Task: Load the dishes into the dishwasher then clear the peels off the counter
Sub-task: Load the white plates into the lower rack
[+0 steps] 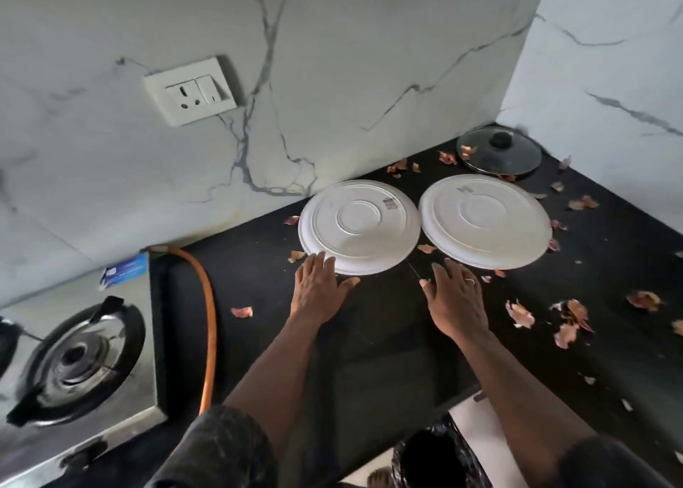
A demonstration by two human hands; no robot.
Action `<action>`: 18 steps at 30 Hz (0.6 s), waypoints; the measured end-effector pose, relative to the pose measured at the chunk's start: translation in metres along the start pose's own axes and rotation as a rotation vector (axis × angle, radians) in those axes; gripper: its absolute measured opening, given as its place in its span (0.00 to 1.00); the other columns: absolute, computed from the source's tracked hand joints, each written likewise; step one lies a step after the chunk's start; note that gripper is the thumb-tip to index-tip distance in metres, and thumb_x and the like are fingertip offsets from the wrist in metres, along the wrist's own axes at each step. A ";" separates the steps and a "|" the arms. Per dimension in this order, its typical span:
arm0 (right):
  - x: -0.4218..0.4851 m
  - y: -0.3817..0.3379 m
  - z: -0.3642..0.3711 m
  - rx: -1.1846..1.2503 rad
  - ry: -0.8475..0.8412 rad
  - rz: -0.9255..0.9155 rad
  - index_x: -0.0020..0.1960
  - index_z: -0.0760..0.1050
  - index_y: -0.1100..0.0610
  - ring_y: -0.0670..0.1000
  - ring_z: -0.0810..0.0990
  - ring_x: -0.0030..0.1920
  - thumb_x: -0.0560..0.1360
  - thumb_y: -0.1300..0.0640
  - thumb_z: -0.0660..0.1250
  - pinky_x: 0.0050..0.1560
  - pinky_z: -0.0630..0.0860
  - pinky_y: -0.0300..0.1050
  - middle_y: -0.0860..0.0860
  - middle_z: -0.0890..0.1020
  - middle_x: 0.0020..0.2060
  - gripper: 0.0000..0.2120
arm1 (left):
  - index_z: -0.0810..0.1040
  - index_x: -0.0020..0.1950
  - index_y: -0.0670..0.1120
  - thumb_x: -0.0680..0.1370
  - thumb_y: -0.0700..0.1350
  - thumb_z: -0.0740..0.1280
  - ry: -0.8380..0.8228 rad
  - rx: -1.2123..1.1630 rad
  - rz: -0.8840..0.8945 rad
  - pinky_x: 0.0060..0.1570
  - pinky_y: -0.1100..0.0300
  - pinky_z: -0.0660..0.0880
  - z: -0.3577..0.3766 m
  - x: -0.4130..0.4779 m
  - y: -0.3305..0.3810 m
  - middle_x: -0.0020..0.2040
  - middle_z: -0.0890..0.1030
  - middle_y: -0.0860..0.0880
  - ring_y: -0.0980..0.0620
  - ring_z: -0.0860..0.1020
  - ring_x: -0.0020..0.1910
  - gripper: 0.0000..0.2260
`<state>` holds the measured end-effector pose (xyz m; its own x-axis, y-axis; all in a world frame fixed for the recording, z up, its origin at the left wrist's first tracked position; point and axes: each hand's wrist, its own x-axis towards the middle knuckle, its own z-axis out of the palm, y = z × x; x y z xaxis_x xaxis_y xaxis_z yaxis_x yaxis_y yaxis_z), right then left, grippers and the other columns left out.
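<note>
**Plates upside down, ungrasped**

Left plate (358,227) and right plate (484,223) are laid face down near the back edge of the counter (369,358). Its rim is touched by the flat left hand (318,288); the right hand (456,299) is spread, empty. Flush rims could be fumbled, and peels (519,313) scattered.

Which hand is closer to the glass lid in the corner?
The right hand. It is by the near edge of the right plate, and the glass lid lies beyond that plate. The left hand is farther left, fingers on the left plate.
</note>
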<state>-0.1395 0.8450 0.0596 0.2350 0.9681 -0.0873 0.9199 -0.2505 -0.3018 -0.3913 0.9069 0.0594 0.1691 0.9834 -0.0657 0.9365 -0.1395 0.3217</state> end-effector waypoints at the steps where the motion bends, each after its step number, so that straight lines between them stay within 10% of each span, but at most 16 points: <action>1: 0.010 -0.011 0.000 0.012 -0.012 -0.010 0.77 0.65 0.53 0.59 0.60 0.78 0.84 0.43 0.55 0.77 0.58 0.57 0.56 0.65 0.77 0.25 | 0.64 0.77 0.46 0.80 0.65 0.61 0.002 -0.009 -0.018 0.77 0.46 0.53 -0.002 0.007 -0.007 0.80 0.60 0.45 0.45 0.54 0.79 0.32; 18: 0.153 -0.073 0.007 0.211 -0.204 0.305 0.72 0.65 0.59 0.65 0.68 0.70 0.78 0.44 0.67 0.65 0.71 0.59 0.63 0.69 0.68 0.29 | 0.59 0.77 0.42 0.78 0.60 0.68 -0.149 -0.234 -0.291 0.73 0.39 0.62 -0.015 0.169 -0.052 0.77 0.60 0.34 0.35 0.54 0.78 0.36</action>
<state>-0.1735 1.0112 0.0613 0.4005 0.8327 -0.3824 0.7284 -0.5425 -0.4185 -0.4164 1.0817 0.0459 -0.0338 0.9481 -0.3162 0.8594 0.1891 0.4750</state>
